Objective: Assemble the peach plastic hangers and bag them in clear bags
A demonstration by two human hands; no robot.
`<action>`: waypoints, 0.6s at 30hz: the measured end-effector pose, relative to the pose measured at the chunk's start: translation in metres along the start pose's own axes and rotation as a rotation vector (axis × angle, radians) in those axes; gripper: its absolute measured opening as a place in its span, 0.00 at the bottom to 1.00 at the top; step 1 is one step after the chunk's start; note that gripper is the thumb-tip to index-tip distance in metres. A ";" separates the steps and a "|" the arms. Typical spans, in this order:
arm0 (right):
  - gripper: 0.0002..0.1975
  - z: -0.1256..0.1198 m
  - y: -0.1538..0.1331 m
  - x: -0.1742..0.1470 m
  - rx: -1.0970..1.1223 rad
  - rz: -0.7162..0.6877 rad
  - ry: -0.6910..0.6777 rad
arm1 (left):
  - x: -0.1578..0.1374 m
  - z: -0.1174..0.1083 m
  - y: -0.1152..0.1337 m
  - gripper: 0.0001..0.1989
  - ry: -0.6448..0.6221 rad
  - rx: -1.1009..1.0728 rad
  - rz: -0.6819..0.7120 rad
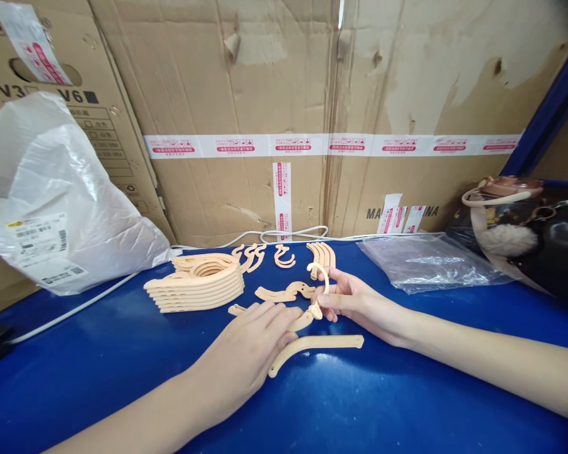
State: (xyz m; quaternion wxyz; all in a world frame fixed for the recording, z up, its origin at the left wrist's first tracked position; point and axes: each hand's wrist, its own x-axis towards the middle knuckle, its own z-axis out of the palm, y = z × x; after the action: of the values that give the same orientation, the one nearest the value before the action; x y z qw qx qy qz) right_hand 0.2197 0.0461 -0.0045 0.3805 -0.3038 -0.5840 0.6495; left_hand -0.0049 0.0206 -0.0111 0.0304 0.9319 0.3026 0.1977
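Note:
Between the fingers of my right hand [353,296] is a beige plastic hanger hook [326,280], its curve standing up. My left hand [258,337] grips a beige hanger arm [301,323] from above, covering its middle. The hook's base meets the end of this arm; whether they are joined I cannot tell. Just in front of my left fingers lies a loose curved arm [319,343]. Behind my hands is another arm piece [278,294] with a rounded end near my right fingertips.
A stack of folded beige hangers [201,287] stands to the left. Farther back lie loose hooks [253,257] and several curved arms [325,254]. A white plastic bag [71,202], a clear bag [435,261], a dark handbag [515,233] and cardboard [246,82] border the blue table [383,403].

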 end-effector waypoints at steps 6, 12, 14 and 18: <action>0.23 -0.002 0.000 0.001 0.012 0.019 -0.046 | -0.001 0.003 0.000 0.12 0.072 0.079 0.061; 0.22 0.000 0.005 0.001 -0.024 0.000 0.009 | 0.001 0.005 -0.004 0.13 0.176 0.212 0.151; 0.22 0.000 0.008 0.001 -0.030 -0.028 0.044 | 0.000 0.005 -0.005 0.13 0.180 0.215 0.145; 0.23 0.000 0.011 0.002 -0.047 -0.054 0.070 | 0.000 0.005 -0.004 0.14 0.170 0.234 0.137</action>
State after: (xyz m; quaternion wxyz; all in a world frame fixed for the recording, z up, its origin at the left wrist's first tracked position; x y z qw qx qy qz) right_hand 0.2170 0.0472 -0.0157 0.4107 -0.3194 -0.5936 0.6139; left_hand -0.0055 0.0237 -0.0161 -0.1175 0.9274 0.2610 0.2408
